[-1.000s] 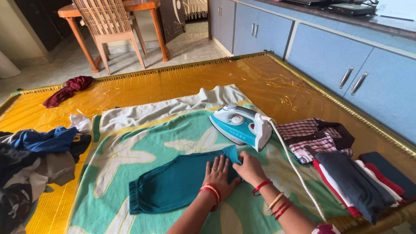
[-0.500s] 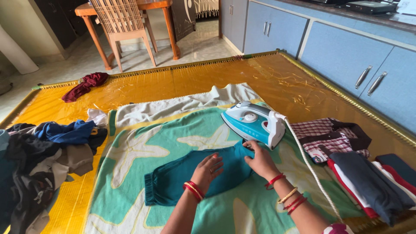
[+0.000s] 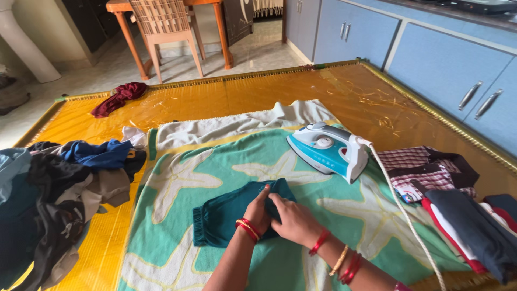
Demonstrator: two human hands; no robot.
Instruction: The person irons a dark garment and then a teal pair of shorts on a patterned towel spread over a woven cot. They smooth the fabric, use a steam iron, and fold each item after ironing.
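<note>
A dark teal garment (image 3: 226, 213) lies folded on a green towel with pale starfish shapes (image 3: 215, 161). My left hand (image 3: 259, 213) and my right hand (image 3: 293, 221) meet at its right end, fingers pinching the folded cloth. Both wrists carry red bangles. A white and teal steam iron (image 3: 328, 151) rests tilted on the towel just beyond my hands, its white cord (image 3: 406, 215) running toward me on the right.
The towel lies on a shiny yellow mat (image 3: 242, 97). A heap of unfolded clothes (image 3: 59, 188) sits at the left, folded clothes (image 3: 447, 199) at the right, a maroon cloth (image 3: 118, 97) at the far left. Blue cabinets (image 3: 431, 59) and a wooden chair (image 3: 167, 27) stand beyond.
The teal garment has been folded shorter. My hands moved from lying flat and apart on it to meeting at its right end. The view shifted right.
</note>
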